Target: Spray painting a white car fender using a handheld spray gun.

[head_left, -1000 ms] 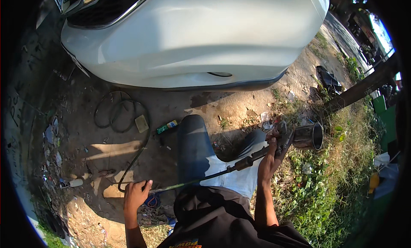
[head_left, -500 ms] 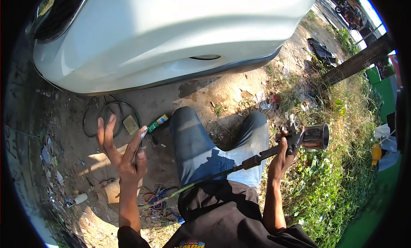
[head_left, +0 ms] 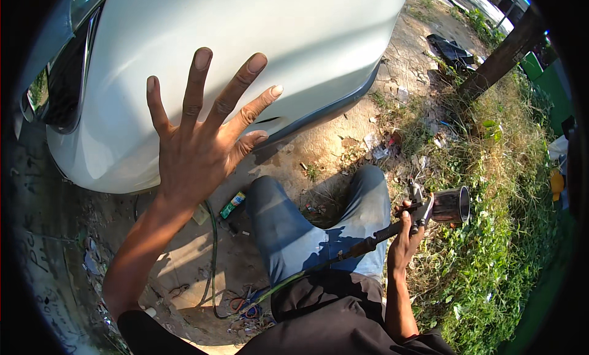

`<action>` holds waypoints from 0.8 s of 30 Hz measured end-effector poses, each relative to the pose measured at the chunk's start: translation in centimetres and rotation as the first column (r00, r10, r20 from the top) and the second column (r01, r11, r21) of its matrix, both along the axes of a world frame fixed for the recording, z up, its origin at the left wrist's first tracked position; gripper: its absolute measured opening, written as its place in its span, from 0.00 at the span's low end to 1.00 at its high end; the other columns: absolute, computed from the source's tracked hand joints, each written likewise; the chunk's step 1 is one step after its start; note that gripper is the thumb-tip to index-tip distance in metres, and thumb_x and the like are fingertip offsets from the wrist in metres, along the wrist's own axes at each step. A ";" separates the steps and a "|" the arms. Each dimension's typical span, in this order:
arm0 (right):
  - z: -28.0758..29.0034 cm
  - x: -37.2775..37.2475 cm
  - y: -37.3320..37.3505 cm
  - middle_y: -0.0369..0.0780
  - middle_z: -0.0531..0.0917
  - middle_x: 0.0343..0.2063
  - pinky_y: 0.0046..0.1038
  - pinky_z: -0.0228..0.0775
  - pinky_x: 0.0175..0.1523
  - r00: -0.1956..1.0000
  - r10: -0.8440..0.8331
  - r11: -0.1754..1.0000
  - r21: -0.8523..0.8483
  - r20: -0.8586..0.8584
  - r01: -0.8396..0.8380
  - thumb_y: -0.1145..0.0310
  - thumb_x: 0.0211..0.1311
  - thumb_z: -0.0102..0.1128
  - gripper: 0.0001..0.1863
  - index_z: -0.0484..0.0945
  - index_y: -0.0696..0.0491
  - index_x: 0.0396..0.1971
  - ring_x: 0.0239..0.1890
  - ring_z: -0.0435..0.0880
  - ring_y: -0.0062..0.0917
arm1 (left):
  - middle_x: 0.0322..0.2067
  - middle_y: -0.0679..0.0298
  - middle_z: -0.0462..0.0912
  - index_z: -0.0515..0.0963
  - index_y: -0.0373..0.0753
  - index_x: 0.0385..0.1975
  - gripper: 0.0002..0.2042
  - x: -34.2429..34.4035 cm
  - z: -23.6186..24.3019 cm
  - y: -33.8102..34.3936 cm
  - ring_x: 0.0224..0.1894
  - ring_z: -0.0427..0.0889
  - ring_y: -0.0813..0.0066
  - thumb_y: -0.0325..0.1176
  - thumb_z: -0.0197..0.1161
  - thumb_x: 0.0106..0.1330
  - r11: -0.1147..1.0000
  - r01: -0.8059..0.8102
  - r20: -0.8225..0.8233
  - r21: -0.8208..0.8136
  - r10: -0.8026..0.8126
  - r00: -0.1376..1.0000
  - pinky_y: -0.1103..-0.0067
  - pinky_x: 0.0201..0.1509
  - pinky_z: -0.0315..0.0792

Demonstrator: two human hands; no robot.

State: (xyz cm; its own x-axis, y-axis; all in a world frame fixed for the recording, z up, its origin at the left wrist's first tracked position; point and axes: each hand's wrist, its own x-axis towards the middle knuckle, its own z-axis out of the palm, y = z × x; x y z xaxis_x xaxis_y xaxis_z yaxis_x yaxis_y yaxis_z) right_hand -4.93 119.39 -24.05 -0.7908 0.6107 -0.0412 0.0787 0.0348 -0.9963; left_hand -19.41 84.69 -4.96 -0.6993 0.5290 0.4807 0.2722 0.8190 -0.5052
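In front of the white car bumper, my left hand is raised with its fingers spread wide and nothing in them. Whether it touches the paintwork I cannot tell. Off to the right, my right hand is wrapped round the handle of a spray gun. The gun carries a dark-stained metal cup, which points to the right. From the gun's handle a green hose runs down to the left, across my lap.
A green tube lies on the ground left of my knees. Tangled cords and tools lie lower left. Grass and weeds grow along the right, beneath a slanting wooden post. A black sheet lies near the post.
My left hand has risen from over the ground to in front of the bumper, its fingers spreading wider. The view has shifted. My right hand still grips the spray gun.
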 end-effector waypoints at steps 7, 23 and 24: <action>-0.5 -0.9 -0.4 0.41 0.85 0.47 0.28 0.70 0.60 0.998 0.055 0.997 -0.056 -0.009 -0.055 0.68 0.79 0.55 0.17 0.76 0.62 0.59 0.50 0.82 0.22 | 0.80 0.77 0.48 0.72 0.80 0.66 0.23 3.0 0.1 -4.3 0.82 0.37 0.50 0.62 0.52 0.71 0.982 -0.176 -0.011 -0.074 0.176 0.984 0.42 0.79 0.23; -1.3 -0.3 1.0 0.43 0.81 0.52 0.30 0.70 0.63 0.998 0.064 0.995 -0.074 -0.025 -0.065 0.71 0.79 0.52 0.29 0.58 0.57 0.74 0.51 0.82 0.25 | 0.81 0.78 0.45 0.66 0.80 0.71 0.25 0.8 -0.9 1.5 0.81 0.38 0.47 0.60 0.51 0.73 0.999 -0.044 0.031 -0.020 0.045 0.999 0.37 0.77 0.27; -1.4 -0.1 1.2 0.43 0.81 0.52 0.31 0.70 0.63 0.997 0.071 0.996 -0.060 -0.008 -0.071 0.71 0.79 0.52 0.31 0.55 0.55 0.76 0.51 0.82 0.25 | 0.81 0.78 0.45 0.66 0.80 0.71 0.25 0.1 -0.8 2.1 0.81 0.38 0.47 0.60 0.51 0.73 0.999 -0.045 0.024 -0.021 0.045 0.999 0.37 0.77 0.27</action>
